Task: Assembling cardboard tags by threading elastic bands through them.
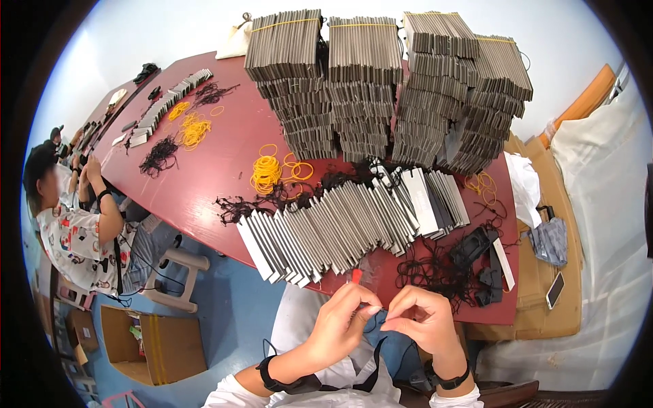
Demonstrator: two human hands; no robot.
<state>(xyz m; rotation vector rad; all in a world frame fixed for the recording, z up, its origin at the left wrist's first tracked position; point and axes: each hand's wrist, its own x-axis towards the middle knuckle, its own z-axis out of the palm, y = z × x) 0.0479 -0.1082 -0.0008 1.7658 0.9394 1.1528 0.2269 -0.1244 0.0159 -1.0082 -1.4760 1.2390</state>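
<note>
My left hand (345, 318) and my right hand (423, 321) face each other just off the table's near edge, thumbs and fingers pinched. Whatever lies between the fingertips is too small to make out; a thin dark strand seems to run there. A small red piece (356, 275) sticks up behind my left hand's knuckles. Just beyond my hands, a long leaning row of thin grey-and-white slabs (326, 234) spreads across the table. Right of it sits a tangle of black cords (432, 272), close to my right hand.
Tall stacks of banded grey slabs (364, 102) stand at the back of the red table (211, 217). Yellow rubber bands (265, 173) lie left of centre. A phone (555, 290) rests on cardboard at right. At left are a seated person (75, 238), a stool (178, 279) and an open carton (153, 343).
</note>
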